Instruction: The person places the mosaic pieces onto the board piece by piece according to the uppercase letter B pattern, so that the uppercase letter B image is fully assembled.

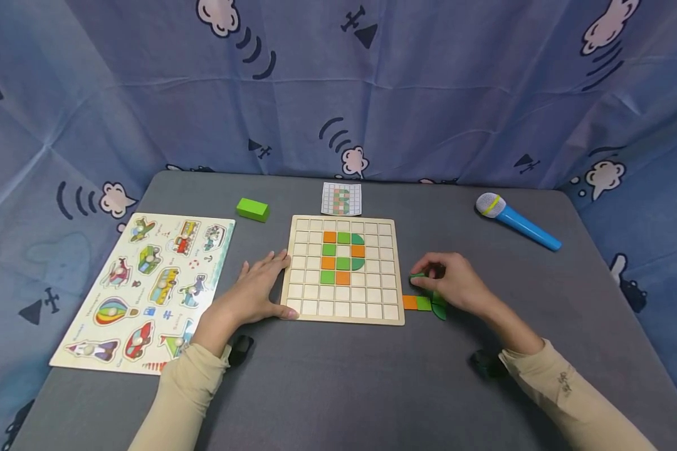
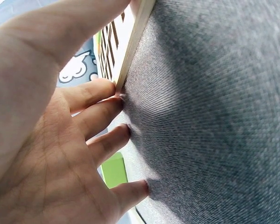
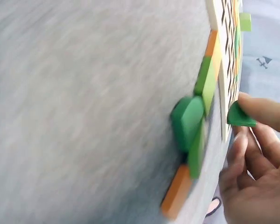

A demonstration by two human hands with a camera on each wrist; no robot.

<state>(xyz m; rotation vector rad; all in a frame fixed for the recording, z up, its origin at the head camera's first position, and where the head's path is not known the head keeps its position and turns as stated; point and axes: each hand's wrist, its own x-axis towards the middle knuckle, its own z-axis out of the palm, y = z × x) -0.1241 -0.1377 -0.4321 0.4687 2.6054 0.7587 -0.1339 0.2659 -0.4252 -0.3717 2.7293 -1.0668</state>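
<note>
A wooden grid board (image 1: 344,320) lies mid-table, with orange, light green and dark green tiles set in its upper middle cells. My left hand (image 1: 254,291) is spread at the board's left side, its thumb by the lower left corner and fingertips at the edge. To the board's right, my right hand (image 1: 454,282) pinches a dark green quarter-round tile (image 3: 239,115) between thumb and finger. Below that hand, an orange square tile (image 1: 409,302), a light green square tile (image 1: 424,303) and dark green rounded tiles (image 1: 439,308) sit in a row; another orange tile (image 3: 176,193) shows in the right wrist view.
A printed pattern card (image 1: 341,199) lies just behind the board. Left of it is a green block (image 1: 252,210), and a vehicle picture puzzle (image 1: 163,250) covers the table's left part. At the back right lies a blue toy microphone (image 1: 519,222). A patterned curtain (image 1: 429,113) hangs behind.
</note>
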